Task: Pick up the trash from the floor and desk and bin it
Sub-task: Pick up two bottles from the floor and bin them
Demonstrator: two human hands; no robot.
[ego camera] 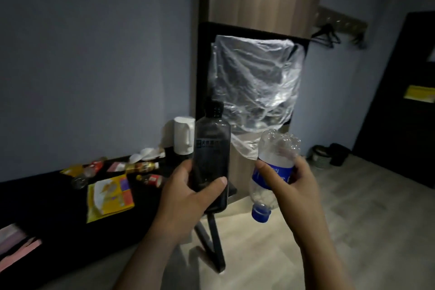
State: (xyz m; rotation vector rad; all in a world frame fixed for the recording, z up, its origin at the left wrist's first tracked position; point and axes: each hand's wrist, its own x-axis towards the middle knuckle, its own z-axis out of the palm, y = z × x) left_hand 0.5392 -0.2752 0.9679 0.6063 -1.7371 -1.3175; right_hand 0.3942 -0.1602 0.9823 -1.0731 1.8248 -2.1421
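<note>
The left hand (188, 195) grips a dark, smoky plastic bottle (211, 148) upright, thumb across its front and fingers curled behind. The right hand (289, 183) pinches a crumpled clear plastic bottle with a blue label (277, 148), held upside down (its blue cap (260, 213) points at the pale wooden floor (353, 219)). Both bottles are raised near a crinkled clear plastic bag (256, 82) hanging just ahead. To the left, the long black desk (47, 207) carries a yellow paper packet (109, 198), smaller wrappers and a white kettle (182, 134).
</note>
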